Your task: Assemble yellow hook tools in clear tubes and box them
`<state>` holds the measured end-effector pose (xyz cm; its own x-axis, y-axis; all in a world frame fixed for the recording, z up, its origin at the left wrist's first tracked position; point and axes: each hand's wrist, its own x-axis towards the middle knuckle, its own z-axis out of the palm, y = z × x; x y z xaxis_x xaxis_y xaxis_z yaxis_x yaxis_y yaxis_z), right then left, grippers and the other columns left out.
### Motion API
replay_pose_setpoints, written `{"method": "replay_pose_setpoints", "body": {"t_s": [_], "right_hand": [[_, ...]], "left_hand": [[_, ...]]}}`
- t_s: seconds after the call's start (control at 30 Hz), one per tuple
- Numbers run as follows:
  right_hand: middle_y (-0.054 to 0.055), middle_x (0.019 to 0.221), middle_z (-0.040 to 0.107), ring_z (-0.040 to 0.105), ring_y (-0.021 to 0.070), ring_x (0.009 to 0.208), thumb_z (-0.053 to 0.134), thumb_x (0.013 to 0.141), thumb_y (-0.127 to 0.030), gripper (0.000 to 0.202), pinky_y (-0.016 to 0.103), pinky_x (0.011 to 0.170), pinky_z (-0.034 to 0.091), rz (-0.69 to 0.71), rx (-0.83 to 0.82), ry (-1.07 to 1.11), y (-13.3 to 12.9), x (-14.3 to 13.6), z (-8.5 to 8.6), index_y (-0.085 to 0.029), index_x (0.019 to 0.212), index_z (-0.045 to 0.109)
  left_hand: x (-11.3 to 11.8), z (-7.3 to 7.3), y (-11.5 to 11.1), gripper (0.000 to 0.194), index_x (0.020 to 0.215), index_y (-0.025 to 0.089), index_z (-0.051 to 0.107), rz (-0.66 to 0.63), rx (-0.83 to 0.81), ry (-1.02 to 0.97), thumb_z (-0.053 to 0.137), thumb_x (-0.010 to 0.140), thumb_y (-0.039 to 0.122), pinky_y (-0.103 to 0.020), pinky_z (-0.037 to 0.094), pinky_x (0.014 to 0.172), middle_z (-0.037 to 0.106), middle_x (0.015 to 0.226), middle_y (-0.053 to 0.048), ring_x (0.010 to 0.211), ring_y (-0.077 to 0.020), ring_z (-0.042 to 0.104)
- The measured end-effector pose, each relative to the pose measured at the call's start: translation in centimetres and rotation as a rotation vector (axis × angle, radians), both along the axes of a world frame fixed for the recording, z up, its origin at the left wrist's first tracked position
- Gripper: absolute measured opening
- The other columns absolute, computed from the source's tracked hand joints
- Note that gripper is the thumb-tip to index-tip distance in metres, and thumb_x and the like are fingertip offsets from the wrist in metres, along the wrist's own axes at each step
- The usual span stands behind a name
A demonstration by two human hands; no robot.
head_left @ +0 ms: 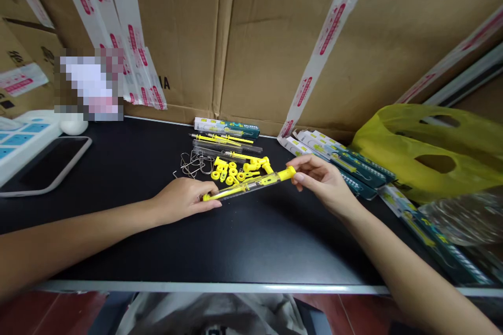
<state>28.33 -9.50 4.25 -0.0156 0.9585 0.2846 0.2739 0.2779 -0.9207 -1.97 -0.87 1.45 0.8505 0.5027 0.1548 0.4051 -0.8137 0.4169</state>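
Note:
A clear plastic tube (pixel 253 183) with yellow ends and yellow parts inside is held level above the black table. My left hand (pixel 186 200) is closed around its left end. With thumb and fingers, my right hand (pixel 320 180) pinches the yellow cap (pixel 288 173) at its right end. Behind the tube lies a loose pile of small yellow plastic fittings (pixel 231 171), several of them ring-shaped. Bent metal wire hooks (pixel 196 163) lie left of that pile. Farther back are clear tubes (pixel 228 149) and thin yellow rods with metal tips (pixel 220 138).
Printed green-and-white boxes (pixel 338 157) lie to the right, beside a yellow plastic bag (pixel 428 152). Another such box (pixel 227 127) rests against the cardboard wall (pixel 267 63). At left are a phone (pixel 43 165) and a white power strip (pixel 23 133). The table's front edge (pixel 236 287) is near me.

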Motion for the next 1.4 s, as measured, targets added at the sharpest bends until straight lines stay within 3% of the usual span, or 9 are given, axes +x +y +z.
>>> {"method": "replay_pose_setpoints", "body": {"t_s": [0.53,0.93,1.13,1.4], "right_hand": [[0.002,0.079,0.060,0.052,0.0096,0.062,0.070,0.076,-0.029,0.023,0.019,0.049,0.046,0.073,-0.038,-0.022,-0.34,-0.55,0.04,-0.019,0.095,0.061],[0.002,0.085,0.062,0.057,0.0135,0.074,0.070,0.076,-0.027,0.021,0.025,0.064,0.048,0.077,0.021,-0.177,-0.42,-0.49,-0.62,-0.022,0.096,0.064],[0.004,0.095,0.062,0.060,0.0154,0.078,0.069,0.077,-0.030,0.031,0.027,0.067,0.050,0.078,0.018,-0.201,-0.48,-0.34,-0.16,-0.023,0.106,0.059],[0.003,0.082,0.062,0.057,0.0130,0.068,0.069,0.076,-0.034,0.022,0.025,0.061,0.050,0.064,-0.015,-0.236,-0.51,-0.51,-0.17,-0.019,0.092,0.061]], "left_hand": [[0.07,-0.27,0.15,0.033,0.089,0.019,0.061,-0.007,0.026,0.031,0.047,0.088,0.049,-0.020,0.028,0.052,0.053,0.057,0.005,0.052,-0.0105,0.051],[-0.05,-0.43,0.13,0.033,0.089,0.019,0.060,-0.019,0.065,0.058,0.046,0.088,0.049,-0.021,0.030,0.054,0.056,0.062,0.003,0.058,-0.0125,0.054],[-0.01,-0.41,0.10,0.033,0.088,0.019,0.061,-0.025,0.070,0.028,0.046,0.088,0.049,-0.021,0.031,0.054,0.055,0.061,0.003,0.056,-0.0117,0.054],[-0.15,-0.20,-0.15,0.032,0.086,0.019,0.062,-0.004,0.064,-0.027,0.051,0.085,0.050,-0.020,0.030,0.052,0.054,0.058,0.005,0.053,-0.0099,0.052]]}}
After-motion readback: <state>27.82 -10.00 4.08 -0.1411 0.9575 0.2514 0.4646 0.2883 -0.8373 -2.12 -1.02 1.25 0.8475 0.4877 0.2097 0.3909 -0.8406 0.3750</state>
